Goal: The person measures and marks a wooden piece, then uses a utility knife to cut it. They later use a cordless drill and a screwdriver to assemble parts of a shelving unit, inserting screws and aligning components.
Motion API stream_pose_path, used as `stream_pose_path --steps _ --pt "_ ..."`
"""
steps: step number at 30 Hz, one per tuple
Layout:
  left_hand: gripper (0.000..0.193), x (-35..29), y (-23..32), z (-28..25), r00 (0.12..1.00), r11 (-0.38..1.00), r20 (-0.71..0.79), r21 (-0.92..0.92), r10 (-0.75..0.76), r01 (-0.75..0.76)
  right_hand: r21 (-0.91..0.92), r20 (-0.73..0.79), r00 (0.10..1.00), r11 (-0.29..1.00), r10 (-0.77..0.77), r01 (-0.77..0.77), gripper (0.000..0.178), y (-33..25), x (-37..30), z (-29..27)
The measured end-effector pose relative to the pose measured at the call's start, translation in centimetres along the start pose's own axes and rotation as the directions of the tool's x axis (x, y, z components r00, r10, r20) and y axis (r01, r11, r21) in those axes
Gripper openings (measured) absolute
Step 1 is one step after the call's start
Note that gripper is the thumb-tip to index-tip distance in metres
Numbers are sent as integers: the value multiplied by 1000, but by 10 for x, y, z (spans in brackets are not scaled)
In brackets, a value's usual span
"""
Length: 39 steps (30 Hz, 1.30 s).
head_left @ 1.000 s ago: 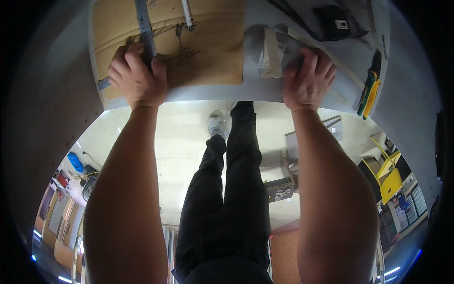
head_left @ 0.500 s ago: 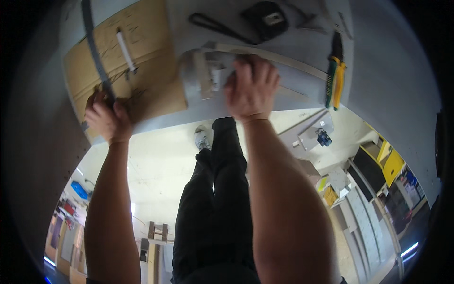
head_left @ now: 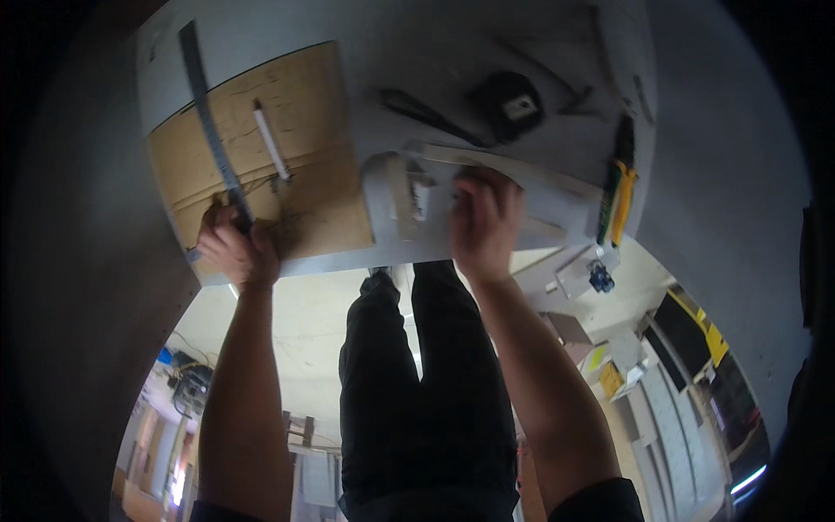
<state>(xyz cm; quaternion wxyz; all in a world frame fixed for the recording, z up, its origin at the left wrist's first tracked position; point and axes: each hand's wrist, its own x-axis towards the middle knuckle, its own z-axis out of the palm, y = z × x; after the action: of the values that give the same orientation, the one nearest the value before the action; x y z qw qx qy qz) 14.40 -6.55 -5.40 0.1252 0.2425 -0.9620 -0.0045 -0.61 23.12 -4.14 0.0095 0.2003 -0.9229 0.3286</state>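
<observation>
At the near left of the grey table point(head_left: 309, 264), my left hand point(head_left: 237, 248) is closed around the near end of a metal square point(head_left: 207, 122). The square's long blade runs away over a brown cardboard sheet point(head_left: 317, 113). On the cardboard lies a white pen point(head_left: 270, 143), to the right of the blade. My right hand point(head_left: 487, 226) is over the table with its fingers curled; whether anything is in them is hidden and blurred. Just left of it are a short, pale flat strip point(head_left: 402, 198) and a small white piece point(head_left: 421, 200).
A longer pale strip point(head_left: 461, 157) lies beyond my right hand. Farther back are a black tape measure point(head_left: 513, 106) with a strap and a dark hammer-like tool point(head_left: 574, 100). Green-and-yellow pliers point(head_left: 617, 196) lie at the right. My legs stand against the table's near edge.
The view has shifted, so the table and its things sit lower and farther right. My right hand has turned and its fingers are more curled. My left hand stays on the square.
</observation>
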Motion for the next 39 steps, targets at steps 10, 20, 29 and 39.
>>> stream_pose_path --steps 10,20,29,39 --pt "53 3 0 -3 997 996 59 -77 -44 48 -114 237 935 963 264 -244 53 -93 33 -3" --pt "53 6 3 -7 994 992 71 -92 -85 91 -311 230 924 923 304 -226 31 -98 55 18" --pt "58 6 2 -7 994 986 65 -135 -85 93 -321 300 914 931 272 -172 24 -108 49 27" --pt "56 6 0 -6 994 986 68 -140 -82 91 -243 331 905 951 266 -191 29 -107 46 29"
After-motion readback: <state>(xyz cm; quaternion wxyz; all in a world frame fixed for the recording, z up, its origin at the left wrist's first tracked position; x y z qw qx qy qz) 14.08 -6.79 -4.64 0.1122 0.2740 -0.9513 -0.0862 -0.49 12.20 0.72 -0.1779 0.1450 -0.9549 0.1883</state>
